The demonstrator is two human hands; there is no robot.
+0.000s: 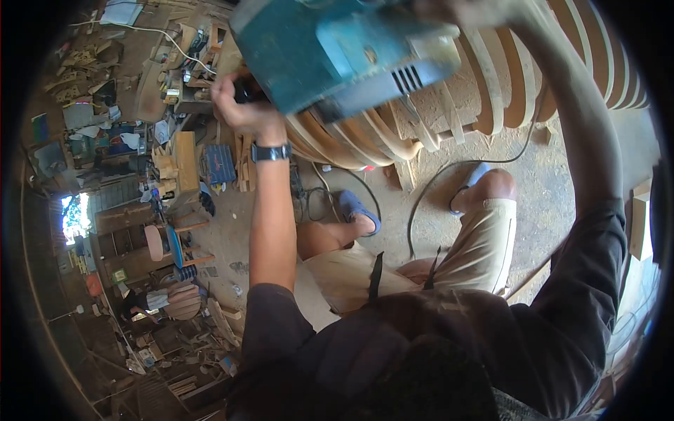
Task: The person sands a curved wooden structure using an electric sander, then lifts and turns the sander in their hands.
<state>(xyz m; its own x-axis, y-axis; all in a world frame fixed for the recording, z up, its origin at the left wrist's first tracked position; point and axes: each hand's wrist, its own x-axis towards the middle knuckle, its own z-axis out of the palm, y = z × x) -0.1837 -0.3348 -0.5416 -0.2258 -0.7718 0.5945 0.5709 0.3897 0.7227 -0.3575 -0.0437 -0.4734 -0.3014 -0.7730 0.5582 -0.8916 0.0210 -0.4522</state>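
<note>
A large teal power tool [344, 52], boxy like a belt sander, is held up in front of me at the top of the view, with a grey slotted side panel. My left hand [242, 109], with a dark watch on its wrist, is closed around a dark grip at the tool's left end. At its other end my right hand [470, 12] is closed over the top, partly blurred and cut by the frame edge. Below and behind the tool are curved wooden ribs [489, 84] set side by side. Whether the tool touches them cannot be told.
A dark cord [449, 165] loops over the dusty floor near my sandalled feet. To the left are a blue case [220, 163], a stool [175, 245] and heaps of wood scraps [88, 67]. Another person [151, 300] bends at the far lower left.
</note>
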